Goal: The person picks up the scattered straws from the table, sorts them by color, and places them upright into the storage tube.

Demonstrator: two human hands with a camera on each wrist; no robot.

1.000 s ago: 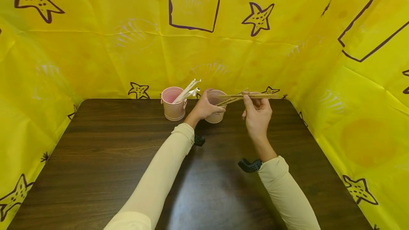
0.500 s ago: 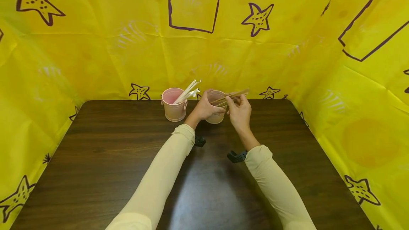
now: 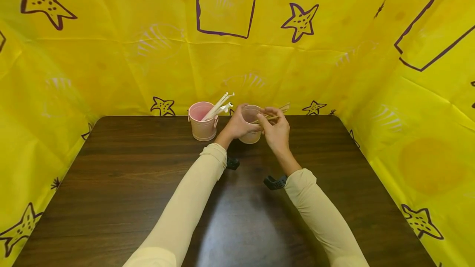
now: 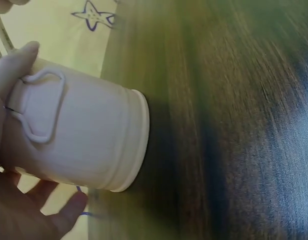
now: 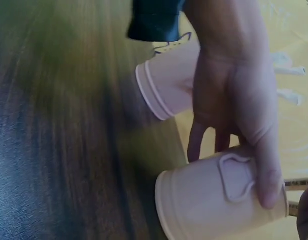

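My left hand [image 3: 239, 126] grips a small pale pink bucket [image 3: 250, 137] near its rim, thumb on the near side beside the wire handle [image 4: 58, 102] in the left wrist view. The bucket leans a little on the table. Several thin tan sticks with dark print [image 3: 285, 107] slant out of its mouth to the right; their lower ends are hidden inside. Over the rim, my right hand [image 3: 277, 132] has thumb and forefinger parted around the sticks. Left of it stands a second pink bucket [image 3: 203, 133] holding several white paper-wrapped straws [image 3: 216, 109].
Both buckets stand close to the far edge of the dark wooden table [image 3: 148, 184]. A yellow cloth with starfish drawings [image 3: 163, 65] hangs behind and on both sides. Dark bands [image 3: 275, 182] sit at both wrists.
My right hand has moved left to the held bucket, carrying a tan stick into its mouth; its thumb and forefinger have since parted. The left hand has kept its grip.
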